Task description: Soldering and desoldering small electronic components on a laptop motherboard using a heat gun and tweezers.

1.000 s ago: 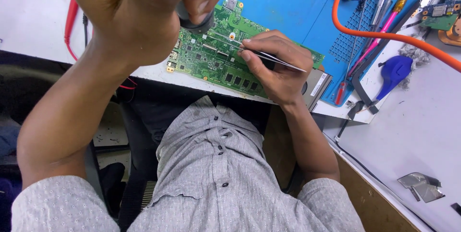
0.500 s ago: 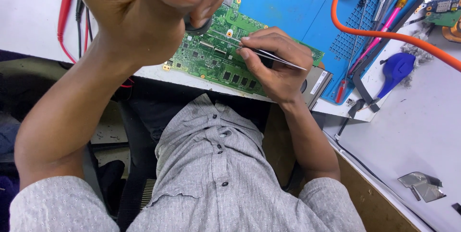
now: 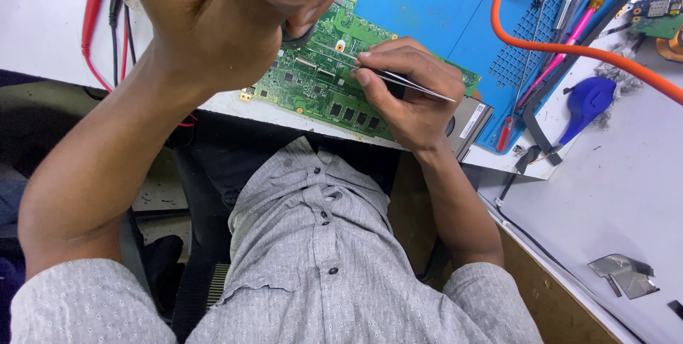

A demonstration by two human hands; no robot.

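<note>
The right hand [image 3: 409,95] sits near the middle of the view, its fingers pressed together in a pinch around a pair of slim metal tweezers [image 3: 409,82], whose tips point toward ten o'clock and meet the surface of a green circuit board [image 3: 320,81]. The board lies tilted across the near edge of the white bench [image 3: 43,24], partly on the blue work mat [image 3: 434,2] that spreads toward one o'clock, and it lies over a grey metal casing [image 3: 471,122] whose corner shows at four o'clock of the right hand. The left hand [image 3: 235,9] is raised close to the camera at eleven o'clock, curled into a loose fist; it hides part of the board, and something dark and round [image 3: 297,32] shows just beneath its fingers, though whether the hand grips it cannot be told. A thick orange hose [image 3: 569,49] curves across the mat from twelve o'clock out toward three o'clock. Beside it at one o'clock lie a pink-handled tool [image 3: 580,20] and other thin tools, and a blue plastic pry tool [image 3: 590,98] rests on the bench at three o'clock. Red and black leads [image 3: 96,9] hang over the bench edge at ten o'clock. Two pieces of grey foil [image 3: 626,273] lie at four o'clock on the side surface. The person wears a grey patterned shirt [image 3: 313,258], filling the view at six o'clock.
</note>
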